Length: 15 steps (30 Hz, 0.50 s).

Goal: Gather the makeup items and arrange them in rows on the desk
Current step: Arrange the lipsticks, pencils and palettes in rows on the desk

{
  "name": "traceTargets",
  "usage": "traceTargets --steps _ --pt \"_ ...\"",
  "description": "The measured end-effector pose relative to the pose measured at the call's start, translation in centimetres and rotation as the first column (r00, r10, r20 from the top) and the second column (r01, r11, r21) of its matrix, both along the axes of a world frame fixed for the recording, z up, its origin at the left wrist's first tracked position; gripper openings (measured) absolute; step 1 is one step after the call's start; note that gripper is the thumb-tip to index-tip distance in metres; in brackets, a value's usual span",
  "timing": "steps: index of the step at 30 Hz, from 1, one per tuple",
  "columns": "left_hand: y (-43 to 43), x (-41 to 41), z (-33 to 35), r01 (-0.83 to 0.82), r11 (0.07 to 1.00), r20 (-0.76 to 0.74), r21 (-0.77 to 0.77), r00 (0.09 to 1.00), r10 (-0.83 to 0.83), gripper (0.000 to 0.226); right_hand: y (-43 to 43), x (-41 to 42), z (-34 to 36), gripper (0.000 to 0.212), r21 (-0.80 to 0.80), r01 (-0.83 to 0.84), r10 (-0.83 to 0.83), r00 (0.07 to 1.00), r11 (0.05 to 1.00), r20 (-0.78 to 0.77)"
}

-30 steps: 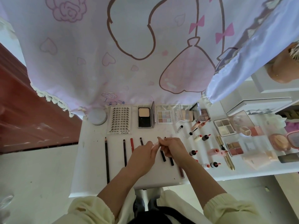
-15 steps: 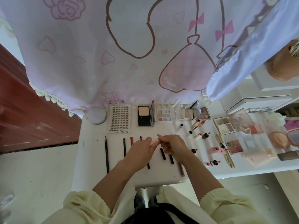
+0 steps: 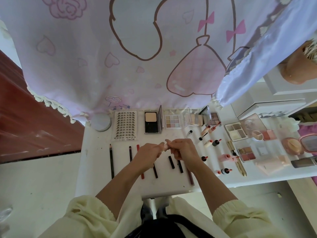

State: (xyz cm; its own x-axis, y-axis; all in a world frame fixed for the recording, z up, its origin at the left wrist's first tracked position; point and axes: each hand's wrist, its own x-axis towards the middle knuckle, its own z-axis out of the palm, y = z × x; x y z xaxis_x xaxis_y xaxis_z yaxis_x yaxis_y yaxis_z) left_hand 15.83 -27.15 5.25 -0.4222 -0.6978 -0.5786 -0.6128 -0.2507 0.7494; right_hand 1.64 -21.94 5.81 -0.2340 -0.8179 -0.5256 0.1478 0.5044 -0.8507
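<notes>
My left hand (image 3: 147,157) and my right hand (image 3: 182,149) meet above the white desk (image 3: 96,152), both pinching one small pale pink makeup tube (image 3: 165,147) between them. Under my hands lies a row of pencils and liners: a long dark pencil (image 3: 111,163), a shorter dark one (image 3: 130,152), a red one (image 3: 138,147), black sticks (image 3: 171,162). The back row holds a lash sheet (image 3: 125,125), an open powder compact (image 3: 153,121) and an eyeshadow palette (image 3: 172,121). Small lip bottles (image 3: 215,142) stand scattered to the right.
A round white jar (image 3: 100,122) sits at the desk's back left corner. More palettes (image 3: 236,131), a gold tube (image 3: 237,160) and a pink compact (image 3: 292,146) crowd the right side. A pink printed curtain (image 3: 137,48) hangs over the desk's back edge. Floor lies to the left.
Both hands stayed together on the small pink tube and lifted slightly toward the back of the desk. The items on the desk have not moved.
</notes>
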Motion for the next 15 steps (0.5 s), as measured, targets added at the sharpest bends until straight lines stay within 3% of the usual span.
traceTargets --steps 4,8,12,15 --pt "0.0 0.0 0.0 -0.11 0.978 0.003 0.179 0.994 0.111 0.043 -0.1 0.0 -0.3 0.037 -0.058 0.004 -0.005 1.0 0.998 -0.029" --pt "0.0 -0.1 -0.1 -0.067 0.991 0.105 0.114 0.993 0.055 0.053 -0.3 -1.1 0.0 0.025 -0.062 -0.114 0.109 0.99 0.992 -0.084" --pt "-0.4 0.7 0.1 -0.001 0.992 0.038 0.126 0.999 -0.004 0.046 -0.4 -2.3 0.3 0.011 -0.041 -0.259 0.248 0.952 0.965 -0.179" --pt "-0.7 1.5 0.0 0.126 0.992 0.06 -0.023 0.99 -0.125 0.039 -0.6 -2.8 0.9 0.011 0.008 -0.399 0.383 0.872 0.917 -0.305"
